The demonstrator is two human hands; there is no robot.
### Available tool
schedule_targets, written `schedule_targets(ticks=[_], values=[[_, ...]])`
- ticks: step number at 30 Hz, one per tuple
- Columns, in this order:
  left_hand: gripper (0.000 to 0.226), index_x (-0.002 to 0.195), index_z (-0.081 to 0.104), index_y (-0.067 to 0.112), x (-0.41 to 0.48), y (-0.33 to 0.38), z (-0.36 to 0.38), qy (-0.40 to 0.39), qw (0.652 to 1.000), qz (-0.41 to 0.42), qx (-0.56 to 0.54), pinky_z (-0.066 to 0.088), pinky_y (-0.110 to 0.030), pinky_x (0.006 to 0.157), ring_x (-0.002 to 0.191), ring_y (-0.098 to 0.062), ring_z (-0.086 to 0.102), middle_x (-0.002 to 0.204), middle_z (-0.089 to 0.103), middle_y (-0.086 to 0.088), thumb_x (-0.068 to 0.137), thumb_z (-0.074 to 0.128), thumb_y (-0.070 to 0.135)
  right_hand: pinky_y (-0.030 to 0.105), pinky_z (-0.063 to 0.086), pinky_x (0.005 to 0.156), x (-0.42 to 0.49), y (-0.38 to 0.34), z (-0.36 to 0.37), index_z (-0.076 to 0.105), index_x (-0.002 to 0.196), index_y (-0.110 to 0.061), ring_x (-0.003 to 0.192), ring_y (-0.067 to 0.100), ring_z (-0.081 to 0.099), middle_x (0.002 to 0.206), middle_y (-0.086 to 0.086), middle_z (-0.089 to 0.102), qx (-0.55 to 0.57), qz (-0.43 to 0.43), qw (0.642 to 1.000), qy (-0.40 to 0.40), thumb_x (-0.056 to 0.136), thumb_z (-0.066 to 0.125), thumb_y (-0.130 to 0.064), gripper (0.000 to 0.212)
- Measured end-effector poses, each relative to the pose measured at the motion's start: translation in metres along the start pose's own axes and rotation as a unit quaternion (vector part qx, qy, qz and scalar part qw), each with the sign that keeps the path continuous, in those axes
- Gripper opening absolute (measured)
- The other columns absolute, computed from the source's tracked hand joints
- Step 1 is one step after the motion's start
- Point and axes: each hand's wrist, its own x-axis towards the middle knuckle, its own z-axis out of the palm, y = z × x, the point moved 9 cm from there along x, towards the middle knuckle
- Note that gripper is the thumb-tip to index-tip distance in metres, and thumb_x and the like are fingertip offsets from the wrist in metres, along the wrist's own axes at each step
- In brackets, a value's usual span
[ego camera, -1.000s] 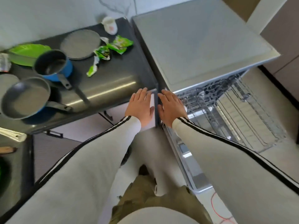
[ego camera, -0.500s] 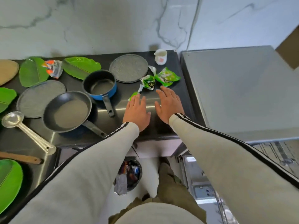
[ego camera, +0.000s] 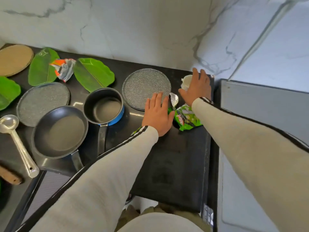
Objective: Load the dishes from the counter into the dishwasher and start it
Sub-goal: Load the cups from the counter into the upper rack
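Note:
On the black counter point(ego camera: 175, 156), a grey speckled plate point(ego camera: 143, 86) lies near the back. My left hand point(ego camera: 157, 114) is flat, its fingertips over the plate's near rim. A small white cup point(ego camera: 186, 81) stands at the counter's back right corner. My right hand point(ego camera: 196, 87) reaches over it with fingers straight and thumb spread, the cup showing between thumb and forefinger. A blue saucepan point(ego camera: 103, 108), a black frying pan point(ego camera: 60, 131), a second grey plate point(ego camera: 41, 99) and a steel ladle point(ego camera: 11, 124) lie to the left. The dishwasher's grey top point(ego camera: 267, 118) is at right; its racks are out of view.
Green snack wrappers point(ego camera: 187, 119) lie between my hands, with another crumpled wrapper point(ego camera: 64, 68) at the back left. Green leaf-shaped plates point(ego camera: 93, 74) and a brown round board point(ego camera: 14, 61) line the marble wall. A wooden handle point(ego camera: 8, 176) lies at the left edge.
My view swung from the open dishwasher rack to the counter. Both hands moved forward: the left onto the grey plate's rim, the right up to the white cup.

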Motion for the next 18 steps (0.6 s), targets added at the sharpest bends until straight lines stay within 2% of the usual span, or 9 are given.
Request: schedule_targets(ticks=[2, 4, 7, 9, 13, 18], values=[[0.062, 0.152, 0.029, 0.016, 0.011, -0.013, 0.001, -0.005, 1.000, -0.023, 0.008, 0.011, -0.052, 0.122, 0.151, -0.032, 0.011, 0.162, 0.020, -0.011, 0.100, 0.032, 0.049, 0.050, 0.034, 0.111, 0.023, -0.004, 0.005, 0.015, 0.154, -0.021, 0.144, 0.037, 0.022, 0.161, 0.014, 0.013, -0.014, -0.009, 0.999, -0.031, 0.081, 0.072, -0.048, 0.097], [0.061, 0.152, 0.028, 0.016, 0.016, -0.022, 0.003, -0.011, 0.999, -0.038, 0.016, 0.010, -0.052, 0.122, 0.151, -0.031, 0.011, 0.162, 0.020, -0.011, 0.101, 0.031, 0.049, 0.051, 0.040, 0.106, 0.039, -0.007, 0.013, 0.017, 0.153, -0.021, 0.140, 0.039, 0.030, 0.158, 0.014, 0.020, -0.025, -0.012, 0.998, -0.062, 0.081, 0.074, -0.046, 0.095], [0.062, 0.153, 0.028, 0.018, 0.019, -0.031, 0.005, -0.017, 0.998, -0.055, 0.011, 0.010, -0.051, 0.123, 0.152, -0.030, 0.009, 0.163, 0.019, -0.010, 0.101, 0.029, 0.051, 0.049, 0.046, 0.095, 0.052, -0.010, 0.023, 0.031, 0.146, -0.019, 0.128, 0.039, 0.043, 0.145, 0.016, 0.037, -0.043, -0.019, 0.996, -0.080, 0.086, 0.071, -0.036, 0.075], [0.062, 0.153, 0.029, 0.018, 0.020, -0.034, 0.005, -0.017, 0.998, -0.063, 0.007, 0.009, -0.050, 0.123, 0.152, -0.029, 0.009, 0.163, 0.020, -0.008, 0.101, 0.029, 0.052, 0.048, 0.047, 0.095, 0.055, -0.012, 0.026, 0.038, 0.143, -0.018, 0.126, 0.039, 0.044, 0.141, 0.016, 0.041, -0.049, -0.028, 0.995, -0.083, 0.089, 0.068, -0.033, 0.063], [0.061, 0.152, 0.031, 0.018, 0.018, -0.031, 0.002, -0.009, 0.998, -0.061, 0.004, 0.009, -0.050, 0.123, 0.152, -0.029, 0.011, 0.162, 0.022, -0.009, 0.101, 0.028, 0.053, 0.045, 0.046, 0.097, 0.052, -0.014, 0.018, 0.050, 0.137, -0.017, 0.124, 0.036, 0.046, 0.136, 0.015, 0.045, -0.013, -0.052, 0.997, -0.060, 0.090, 0.066, -0.038, 0.054], [0.060, 0.151, 0.031, 0.018, 0.005, -0.022, -0.002, -0.004, 0.999, -0.046, 0.005, 0.008, -0.050, 0.123, 0.151, -0.028, 0.011, 0.162, 0.022, -0.009, 0.102, 0.029, 0.053, 0.040, 0.046, 0.092, 0.030, -0.009, -0.004, 0.048, 0.128, -0.018, 0.115, 0.035, 0.053, 0.129, 0.015, 0.047, 0.061, -0.022, 0.997, -0.030, 0.080, 0.073, -0.052, 0.064]])
